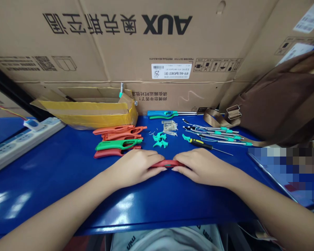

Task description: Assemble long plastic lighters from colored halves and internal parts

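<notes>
Between my two hands, above the blue table [146, 205], is a red lighter casing [168, 163] with a bit of teal showing at its middle. My left hand [136, 166] pinches one end and my right hand [200, 167] pinches the other, so both ends are covered by fingers. Beyond my left hand lie several orange-red lighter casings [112, 129] and a green one [117, 143]. Small teal triggers [161, 139] and pale clear parts [169, 127] are scattered past the held casing. A black-and-yellow screwdriver [201, 143] lies beyond my right hand.
Several metal lighter tubes with wires [219, 132] lie at the right. Blue and green lighters [162, 114] rest along the back. A yellow-taped cardboard box [94, 113] and a power strip [23, 139] stand left. A brown bag [282, 101] is at right, before large cardboard [115, 62].
</notes>
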`<action>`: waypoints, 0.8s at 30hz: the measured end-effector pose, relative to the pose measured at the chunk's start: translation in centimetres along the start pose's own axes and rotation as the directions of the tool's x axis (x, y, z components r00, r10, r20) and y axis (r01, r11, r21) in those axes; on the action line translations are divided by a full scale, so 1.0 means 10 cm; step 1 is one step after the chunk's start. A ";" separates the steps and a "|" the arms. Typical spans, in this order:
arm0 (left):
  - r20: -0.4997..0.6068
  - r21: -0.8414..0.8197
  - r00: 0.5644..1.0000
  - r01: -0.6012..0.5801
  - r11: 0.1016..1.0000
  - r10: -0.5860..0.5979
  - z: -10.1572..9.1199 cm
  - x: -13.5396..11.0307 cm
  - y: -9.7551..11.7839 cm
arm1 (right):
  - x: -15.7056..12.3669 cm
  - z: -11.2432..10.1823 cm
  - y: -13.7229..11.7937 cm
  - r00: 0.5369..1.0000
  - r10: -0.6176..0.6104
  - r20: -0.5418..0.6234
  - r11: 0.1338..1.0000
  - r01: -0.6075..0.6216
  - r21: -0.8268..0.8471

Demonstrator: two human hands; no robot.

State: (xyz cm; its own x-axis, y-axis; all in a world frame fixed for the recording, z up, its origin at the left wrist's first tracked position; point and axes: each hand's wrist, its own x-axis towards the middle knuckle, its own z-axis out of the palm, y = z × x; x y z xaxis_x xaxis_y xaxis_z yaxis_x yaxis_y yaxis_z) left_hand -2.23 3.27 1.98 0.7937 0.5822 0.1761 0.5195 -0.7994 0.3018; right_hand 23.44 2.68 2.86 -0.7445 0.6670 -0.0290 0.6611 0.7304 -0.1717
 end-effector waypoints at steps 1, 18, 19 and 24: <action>-0.004 -0.006 1.000 0.011 1.000 -0.011 -0.03 0.00 -0.03 | -0.01 -0.03 0.02 1.000 0.016 -0.023 1.000 -0.015 0.009; -0.112 0.011 0.989 0.099 0.995 -0.097 -0.36 -0.04 -0.25 | -0.05 -0.05 0.48 0.967 0.014 -0.256 0.998 -0.031 -0.060; -0.106 0.003 0.989 0.104 0.995 -0.103 -0.34 -0.03 -0.23 | -0.04 -0.04 0.46 0.968 0.001 -0.250 0.999 -0.014 -0.051; -0.104 -0.088 0.986 0.118 0.989 -0.127 -0.21 0.01 -0.12 | 0.03 0.04 0.32 0.970 -0.071 -0.234 0.997 0.074 0.005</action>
State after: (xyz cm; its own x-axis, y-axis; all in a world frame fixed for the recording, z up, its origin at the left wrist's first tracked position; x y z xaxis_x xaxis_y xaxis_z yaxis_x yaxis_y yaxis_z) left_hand -3.43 4.61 3.61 0.6840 0.6914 0.2326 0.5799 -0.7088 0.4016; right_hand 25.31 5.11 1.90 -0.7472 0.6292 0.2141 0.6033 0.7772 -0.1787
